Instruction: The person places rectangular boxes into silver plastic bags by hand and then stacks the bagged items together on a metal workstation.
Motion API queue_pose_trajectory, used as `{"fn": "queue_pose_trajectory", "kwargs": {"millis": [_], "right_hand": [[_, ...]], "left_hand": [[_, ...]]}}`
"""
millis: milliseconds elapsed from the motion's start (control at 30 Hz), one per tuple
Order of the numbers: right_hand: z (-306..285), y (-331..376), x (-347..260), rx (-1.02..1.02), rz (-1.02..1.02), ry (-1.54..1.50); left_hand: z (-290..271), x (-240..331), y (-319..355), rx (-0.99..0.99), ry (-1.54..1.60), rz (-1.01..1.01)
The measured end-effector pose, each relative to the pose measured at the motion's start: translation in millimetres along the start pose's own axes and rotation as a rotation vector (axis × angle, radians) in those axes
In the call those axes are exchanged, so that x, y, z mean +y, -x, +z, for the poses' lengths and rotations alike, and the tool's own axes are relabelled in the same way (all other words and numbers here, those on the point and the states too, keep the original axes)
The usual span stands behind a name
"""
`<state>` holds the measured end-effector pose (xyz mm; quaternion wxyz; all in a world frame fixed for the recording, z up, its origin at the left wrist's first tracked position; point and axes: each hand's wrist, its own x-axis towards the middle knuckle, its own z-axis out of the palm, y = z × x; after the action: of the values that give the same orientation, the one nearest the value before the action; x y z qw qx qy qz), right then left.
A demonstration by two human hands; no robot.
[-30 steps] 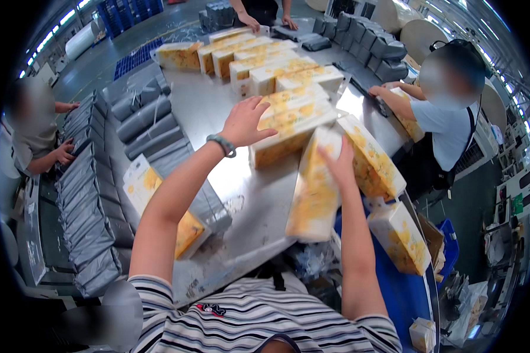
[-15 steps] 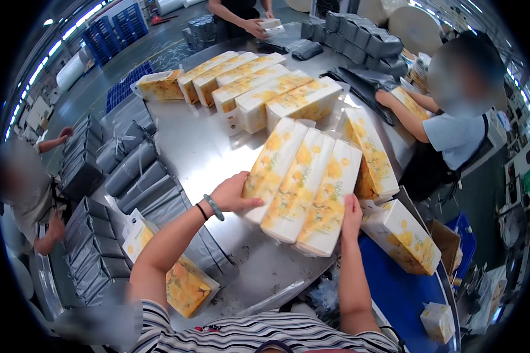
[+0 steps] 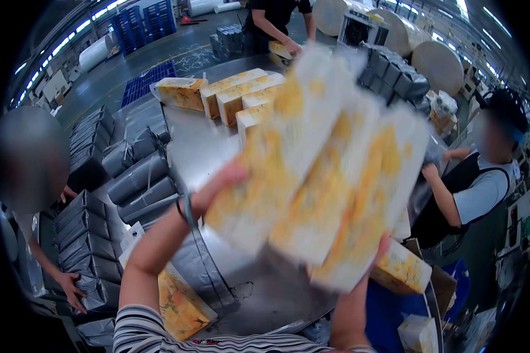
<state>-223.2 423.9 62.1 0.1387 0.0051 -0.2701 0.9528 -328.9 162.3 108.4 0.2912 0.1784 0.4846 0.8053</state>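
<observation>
Left hand (image 3: 221, 188) and right hand (image 3: 378, 250) clamp three blurred, apparently plastic-wrapped white-and-yellow rectangular packs (image 3: 324, 170) between them, raised above the steel table (image 3: 200, 147).

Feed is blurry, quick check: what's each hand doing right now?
Left hand: pressed on the left side of the lifted packs, holding them.
Right hand: under the packs' lower right edge, holding them.

Three long white-and-yellow packs (image 3: 330, 176) raised side by side, blurred, above steel table (image 3: 200, 147). Similar packs (image 3: 241, 94) in row at far end. Grey wrapped bundles (image 3: 135, 176) stacked at left. One yellow pack (image 3: 401, 269) at lower right.
</observation>
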Motion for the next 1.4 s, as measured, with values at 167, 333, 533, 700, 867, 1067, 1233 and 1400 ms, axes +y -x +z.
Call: {"fn": "queue_pose_trajectory", "kwargs": {"millis": [167,333,533,700,867,1067,1233,1400], "right_hand": [[29,-215,-15,-0.179,0.236,0.358],[8,-293,41,0.008,0.238,1.019],[-4,-339,80,0.242,-0.301,1.670],[46,-256,115,-0.393,-0.597,1.255],[114,-38,152,-1.197,0.402,1.165],[16,152,255,-0.847,0.790,0.687],[-32,258,200,-0.946,0.349,1.128],[-13,197,191,-1.111,0.179,1.482]], "left_hand": [[-71,90,-117,0.152,-0.092,0.056],[-171,21,-181,0.638,-0.277,-0.093],[-129,-1,-88,0.420,-0.921,-0.102],[-50,-11,144,0.522,-1.278,0.087],[11,-77,349,1.343,-1.202,0.138],[27,-196,377,1.368,-0.382,0.168],[75,-249,413,1.216,-0.069,0.281],[-4,-208,450,1.210,-0.863,0.065]]}}
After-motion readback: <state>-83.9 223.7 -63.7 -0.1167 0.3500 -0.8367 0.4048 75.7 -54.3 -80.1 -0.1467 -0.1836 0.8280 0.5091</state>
